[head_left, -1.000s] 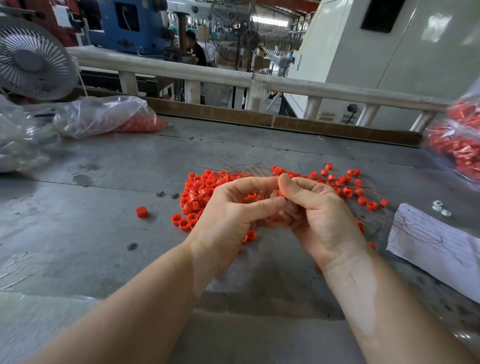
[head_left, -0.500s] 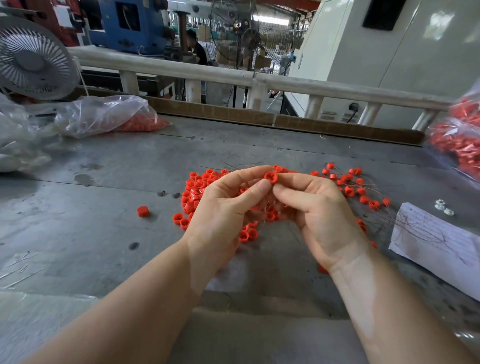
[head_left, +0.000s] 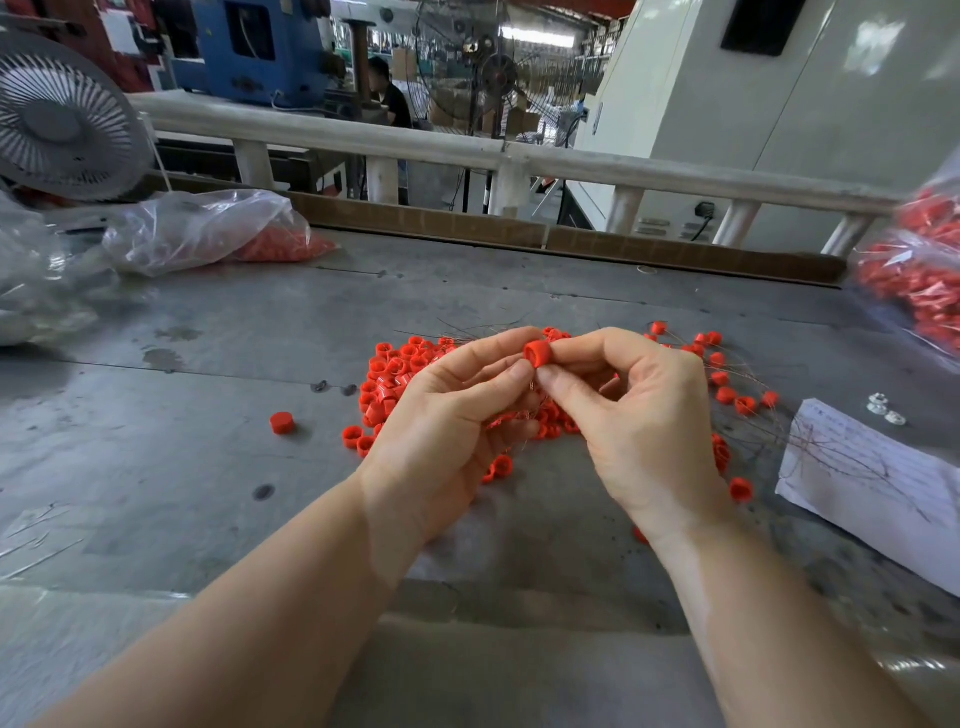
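1. Worktop (head_left: 182, 467): open grey surface lies left of the cap pile (head_left: 395, 374); a paper sheet (head_left: 872, 483) bounds the right side.
2. Red cap (head_left: 537, 354): small and cylindrical, held above the pile, pinched between the fingertips of left grip (head_left: 452, 415) and right grip (head_left: 639, 415).

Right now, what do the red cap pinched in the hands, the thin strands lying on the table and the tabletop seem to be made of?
Red cap: probably moulded plastic, matte, one even colour, smooth rounded rim.
Thin strands: likely fine metal wire, coppery with a faint glint; too thin to be sure.
Tabletop: apparently sheet metal, dull grey, scuffed, with straight seams.
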